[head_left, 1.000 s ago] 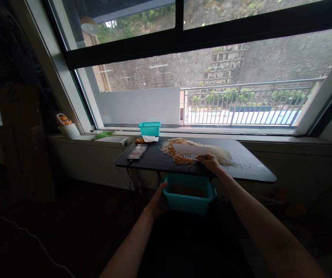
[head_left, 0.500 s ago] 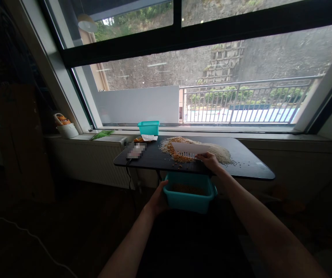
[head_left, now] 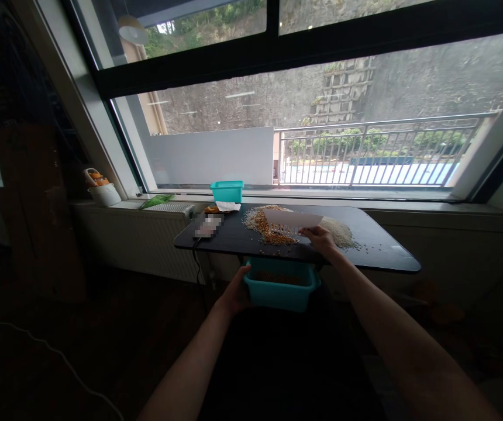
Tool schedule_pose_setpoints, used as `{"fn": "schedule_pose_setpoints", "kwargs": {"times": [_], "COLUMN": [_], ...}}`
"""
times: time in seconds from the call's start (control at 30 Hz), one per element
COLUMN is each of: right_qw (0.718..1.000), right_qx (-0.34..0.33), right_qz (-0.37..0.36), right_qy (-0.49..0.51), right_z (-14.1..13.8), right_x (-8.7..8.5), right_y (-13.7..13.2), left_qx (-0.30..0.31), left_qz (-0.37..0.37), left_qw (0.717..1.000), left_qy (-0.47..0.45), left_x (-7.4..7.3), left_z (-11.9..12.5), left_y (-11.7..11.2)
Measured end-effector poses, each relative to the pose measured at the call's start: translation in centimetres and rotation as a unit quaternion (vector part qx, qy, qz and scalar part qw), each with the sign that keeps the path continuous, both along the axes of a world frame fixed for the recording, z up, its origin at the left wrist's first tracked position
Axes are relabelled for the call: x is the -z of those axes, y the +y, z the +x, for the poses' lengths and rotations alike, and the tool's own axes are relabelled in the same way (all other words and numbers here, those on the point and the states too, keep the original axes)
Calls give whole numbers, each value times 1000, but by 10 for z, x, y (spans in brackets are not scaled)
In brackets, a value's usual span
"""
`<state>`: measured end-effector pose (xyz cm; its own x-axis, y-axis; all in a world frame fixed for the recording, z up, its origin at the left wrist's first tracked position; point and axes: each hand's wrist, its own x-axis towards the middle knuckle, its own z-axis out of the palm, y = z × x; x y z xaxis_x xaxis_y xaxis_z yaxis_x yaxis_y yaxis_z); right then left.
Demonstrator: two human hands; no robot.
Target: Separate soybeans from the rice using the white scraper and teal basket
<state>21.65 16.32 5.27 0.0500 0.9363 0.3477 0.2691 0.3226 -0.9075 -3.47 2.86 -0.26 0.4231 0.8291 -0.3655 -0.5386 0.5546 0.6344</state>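
My right hand (head_left: 320, 239) grips the near right corner of a flat, pale sheet with a row of slots (head_left: 293, 218), held tilted over the grains on the table. Under and in front of its slotted edge lie orange-yellow corn kernels (head_left: 278, 238). White rice-like grains (head_left: 337, 231) form a heap to the right, and more pale grains are mixed in at the left. Below the table's front edge my left hand (head_left: 237, 290) is closed on the left side of a teal plastic bin (head_left: 281, 294). Brownish grains cover the bin's floor, dimly lit.
On the dark table (head_left: 378, 251) a blurred-out device (head_left: 208, 225) with a cable lies at the left, near a white tissue (head_left: 228, 206). A second teal bin (head_left: 227, 192) stands by the window sill. A radiator (head_left: 146, 237) and a white pot (head_left: 104, 195) are farther left.
The slotted sheet has shifted slightly right and up with my right hand, and more kernels show at its near side. The teal bin and my left hand sit a little higher and further left.
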Motion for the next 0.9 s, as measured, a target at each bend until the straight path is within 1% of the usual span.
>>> {"fn": "schedule_pose_setpoints", "kwargs": {"times": [0.13, 0.23, 0.33, 0.43, 0.57, 0.73, 0.9], "right_qw": [1000, 1000, 1000, 1000, 1000, 997, 992], "right_qx": [6, 14, 18, 6, 10, 57, 94], "right_qz": [2, 6, 7, 3, 5, 22, 18], "right_qy": [-2, 4, 1, -12, -21, -57, -83], "right_z": [0, 2, 6, 9, 15, 28, 45], "right_x": [-8, -10, -9, -7, -4, -2, -2], "right_y": [-9, -19, -32, -46, -62, -74, -85], "left_qx": [-9, -11, -4, 3, 6, 14, -4], "left_qz": [-3, -6, -3, -3, -7, -8, -7], "left_qw": [1000, 1000, 1000, 1000, 1000, 1000, 1000], "left_qy": [17, 26, 22, 13, -1, -18, -17], "left_x": [1, 2, -1, -5, -6, -5, -4], "left_z": [-6, -7, -6, -3, -2, -2, -1], "left_y": [6, 7, 6, 5, 5, 5, 1]}}
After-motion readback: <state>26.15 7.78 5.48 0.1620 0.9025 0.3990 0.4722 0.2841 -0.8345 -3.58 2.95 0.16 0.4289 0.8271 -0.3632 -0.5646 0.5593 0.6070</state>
